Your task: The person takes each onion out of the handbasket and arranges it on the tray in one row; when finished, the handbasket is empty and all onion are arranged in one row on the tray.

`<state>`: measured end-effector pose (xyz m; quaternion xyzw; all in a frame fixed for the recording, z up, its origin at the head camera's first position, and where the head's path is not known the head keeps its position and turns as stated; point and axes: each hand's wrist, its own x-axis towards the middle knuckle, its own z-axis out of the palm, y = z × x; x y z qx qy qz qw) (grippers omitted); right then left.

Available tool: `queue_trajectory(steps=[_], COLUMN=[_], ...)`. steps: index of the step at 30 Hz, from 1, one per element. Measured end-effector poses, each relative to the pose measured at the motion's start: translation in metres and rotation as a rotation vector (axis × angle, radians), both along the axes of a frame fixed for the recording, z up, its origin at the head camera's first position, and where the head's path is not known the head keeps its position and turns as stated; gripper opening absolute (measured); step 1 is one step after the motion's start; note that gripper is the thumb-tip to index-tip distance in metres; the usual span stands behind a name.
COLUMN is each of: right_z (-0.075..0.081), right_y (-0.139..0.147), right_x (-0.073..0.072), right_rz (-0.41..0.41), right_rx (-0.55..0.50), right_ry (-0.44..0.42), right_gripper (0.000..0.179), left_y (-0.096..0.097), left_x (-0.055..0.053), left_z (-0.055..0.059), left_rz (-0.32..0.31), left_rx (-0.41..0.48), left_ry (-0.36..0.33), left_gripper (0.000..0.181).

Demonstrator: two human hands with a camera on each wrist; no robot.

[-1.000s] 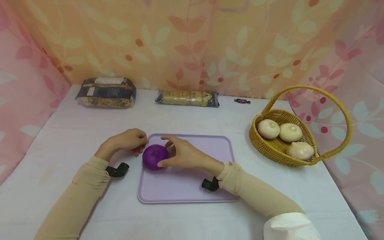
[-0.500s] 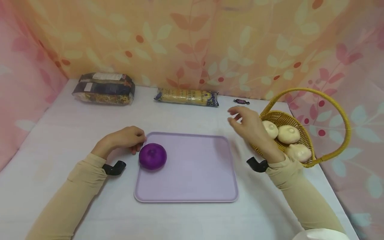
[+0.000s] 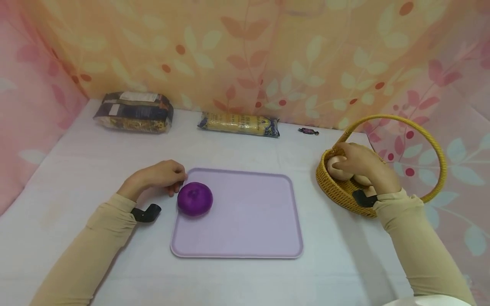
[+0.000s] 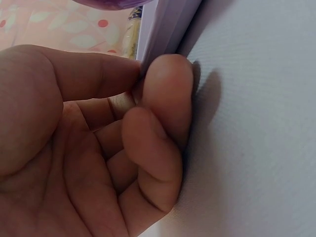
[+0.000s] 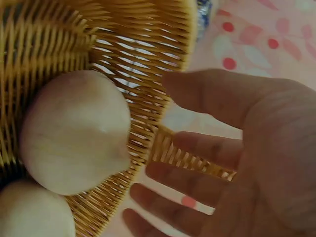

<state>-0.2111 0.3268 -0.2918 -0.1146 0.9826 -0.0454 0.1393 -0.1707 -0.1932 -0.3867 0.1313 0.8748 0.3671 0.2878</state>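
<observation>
Desk: Who and where?

Photographer: A person's right hand (image 3: 365, 162) hangs over a yellow wicker basket (image 3: 333, 194) at the right of the white surface (image 3: 145, 265), thumb and fingers spread wide, holding nothing. At centre, the left hand (image 3: 157, 174), fingers curled, rests by the edge of a lilac tray (image 3: 245, 216); whether it pinches the rim, I cannot tell.

Desk: What does the reach seem to call for?

Photographer: A grasp around the widest part, I would judge, with the thumb on one side and the fingers on the other. The handle (image 3: 441, 161) arches high at the right, so the wrist does best to stay clear of it. A straight lift should keep the neighbours from rolling. The skin looks smooth and may slip, so a full, gentle grip seems wiser than fingertips alone.

Desk: And the object itself?

Photographer: A pale vegetable (image 5: 74, 131), onion-like and cream-white, rounded, with a faint sheen and a blunt knob at one end. It lies inside the basket near the woven wall, a second pale one (image 5: 34, 212) just beside it. No stem or leaves show.

Desk: Anything on the tray?

Photographer: A glossy purple vegetable (image 3: 195, 199), squat and round, sits at its left edge, near the curled fingers.
</observation>
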Motion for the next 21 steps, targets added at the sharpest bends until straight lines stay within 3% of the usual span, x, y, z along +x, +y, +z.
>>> queue_trajectory(steps=[4, 8, 17, 21], right_z=[-0.011, -0.017, -0.019, -0.019], right_y=[-0.001, -0.006, -0.011, -0.012], right_x=[0.000, 0.002, 0.007, 0.013], right_rz=[0.006, 0.004, -0.018, -0.043], right_rx=[-0.008, 0.021, 0.263, 0.277], right_ry=[-0.037, -0.062, -0.065, -0.058], right_gripper=[0.060, 0.049, 0.055, 0.055], left_y=[0.000, 0.000, 0.000, 0.000], left_x=[0.000, 0.000, 0.001, 0.001], left_z=[0.000, -0.002, -0.003, -0.003], left_rz=[0.002, 0.000, 0.001, 0.006], left_rx=[0.003, 0.007, 0.004, 0.000], left_ry=[0.000, 0.001, 0.012, 0.009], left_gripper=[0.023, 0.023, 0.023, 0.022])
